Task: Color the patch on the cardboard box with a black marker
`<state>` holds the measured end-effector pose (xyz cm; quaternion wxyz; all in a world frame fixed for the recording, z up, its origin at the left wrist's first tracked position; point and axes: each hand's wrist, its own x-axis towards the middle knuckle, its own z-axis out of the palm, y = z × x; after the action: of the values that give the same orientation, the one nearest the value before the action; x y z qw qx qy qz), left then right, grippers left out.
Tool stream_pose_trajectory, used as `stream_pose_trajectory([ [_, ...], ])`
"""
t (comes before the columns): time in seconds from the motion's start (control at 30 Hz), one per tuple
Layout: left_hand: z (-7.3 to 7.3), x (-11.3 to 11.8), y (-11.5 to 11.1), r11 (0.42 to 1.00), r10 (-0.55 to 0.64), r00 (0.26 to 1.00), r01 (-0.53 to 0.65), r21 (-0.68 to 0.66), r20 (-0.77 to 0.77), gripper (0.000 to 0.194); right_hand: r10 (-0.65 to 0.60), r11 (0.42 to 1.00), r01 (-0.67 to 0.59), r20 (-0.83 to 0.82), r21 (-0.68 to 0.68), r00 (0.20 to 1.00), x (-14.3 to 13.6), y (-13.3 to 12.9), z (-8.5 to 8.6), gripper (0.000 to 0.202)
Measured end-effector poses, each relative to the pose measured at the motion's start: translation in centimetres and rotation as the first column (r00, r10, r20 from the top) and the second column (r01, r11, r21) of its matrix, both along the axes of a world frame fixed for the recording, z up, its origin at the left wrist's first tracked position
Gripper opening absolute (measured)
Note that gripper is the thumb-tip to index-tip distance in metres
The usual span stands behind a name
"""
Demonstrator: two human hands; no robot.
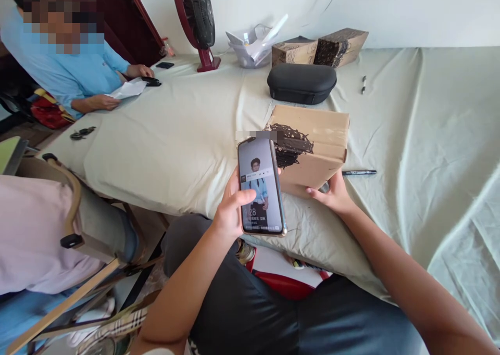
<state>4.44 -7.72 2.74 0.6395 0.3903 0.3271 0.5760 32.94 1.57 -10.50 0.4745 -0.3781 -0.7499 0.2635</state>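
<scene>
My left hand (227,212) grips a smartphone (261,196) upright, its thumb lying across the lit lock screen. A person in blue shows on that screen, above the clock digits. Just beyond the phone stands a cardboard box (322,131), partly covered by dark scribbled marks and tape. My right hand (336,194) holds this box by its lower near corner, thumb on the near side and the other fingers partly hidden. A dark pen (359,172) lies on the cloth to the right of that hand.
Behind the box sits a black zip case (301,83), with more cardboard boxes (341,48), a plastic basket (252,50) and a red fan (199,22) along the wall. At left a person in blue (78,68) holds papers (128,89). A chair (105,214) stands nearby.
</scene>
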Motion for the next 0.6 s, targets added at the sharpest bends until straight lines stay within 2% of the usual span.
stream_pose_trajectory([
  [0.1,0.09,-0.5,0.14,0.999,-0.044,0.993,0.045,0.009,-0.105,0.066,-0.002,1.0,0.002,-0.004,-0.003,1.0,-0.02,0.02,0.02,0.138],
  [0.23,-0.2,-0.41,0.74,0.999,0.026,0.974,-0.019,0.033,-0.227,0.069,-0.012,1.0,0.012,-0.013,-0.002,1.0,-0.07,0.03,0.02,0.137],
  [0.4,-0.28,-0.32,0.73,0.996,-0.078,0.974,0.087,0.031,-0.214,0.068,-0.023,1.0,0.023,-0.002,-0.007,1.0,-0.07,-0.05,0.31,0.134],
  [0.5,0.14,-0.37,0.56,0.992,-0.119,0.967,0.124,0.012,-0.225,0.084,-0.02,1.0,0.02,0.013,-0.006,1.0,-0.04,-0.11,0.53,0.134],
  [0.6,0.4,-0.35,0.66,0.997,-0.076,0.972,0.07,-0.035,-0.224,0.097,-0.007,1.0,0.007,0.022,-0.012,1.0,-0.03,-0.1,0.64,0.136],
])
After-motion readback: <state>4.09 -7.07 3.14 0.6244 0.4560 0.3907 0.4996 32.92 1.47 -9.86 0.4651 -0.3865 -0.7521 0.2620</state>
